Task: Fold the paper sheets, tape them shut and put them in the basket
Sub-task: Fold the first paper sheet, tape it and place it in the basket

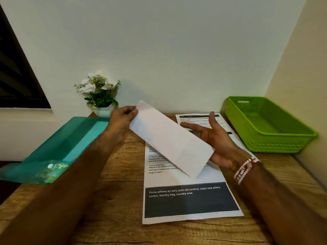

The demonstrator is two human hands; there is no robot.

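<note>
A folded white paper sheet [169, 138] is held slantwise above the wooden table [113, 200]. My left hand [122, 119] pinches its upper left end between thumb and fingers. My right hand [217, 138] lies palm up under its lower right end, fingers straight and spread. Flat printed sheets [187, 198] lie on the table beneath, one with a dark text block near me, another [200, 119] further back. The green plastic basket [265, 137] stands at the back right and looks empty.
A teal plastic folder [58, 149] lies at the table's left edge, with a clear tape roll [53, 167] on it. A white pot of artificial flowers [100, 96] stands at the back by the wall. Walls close in behind and to the right.
</note>
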